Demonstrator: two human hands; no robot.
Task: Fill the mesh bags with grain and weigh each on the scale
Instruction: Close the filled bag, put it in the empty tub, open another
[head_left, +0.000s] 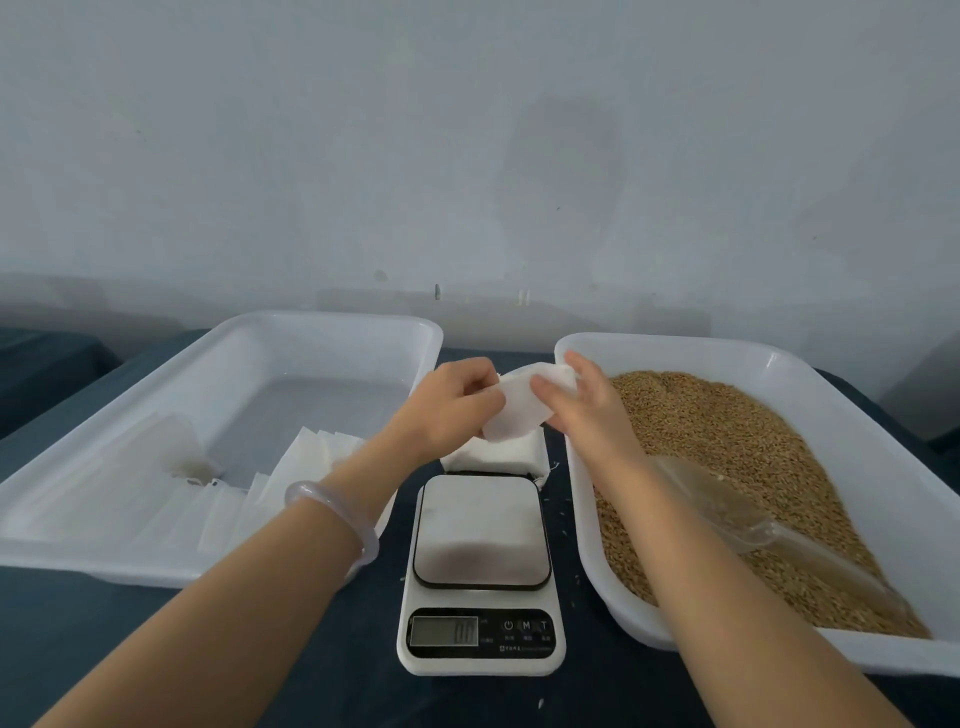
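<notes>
Both hands, left hand and right hand, pinch a small white mesh bag between curled fingers, above the white digital scale. If its mouth stays closed, golden grain will likely spill.

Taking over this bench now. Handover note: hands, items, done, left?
Hands: left hand and right hand both pinch one empty mesh bag above the bag stack behind the scale.
No bag on the scale yet.
A clear scoop lies in the grain in the right tray.
The left tray holds flat white bags.
Done: bag in hand.
Left: open it, scoop grain in, weigh it, then the rest.
</notes>
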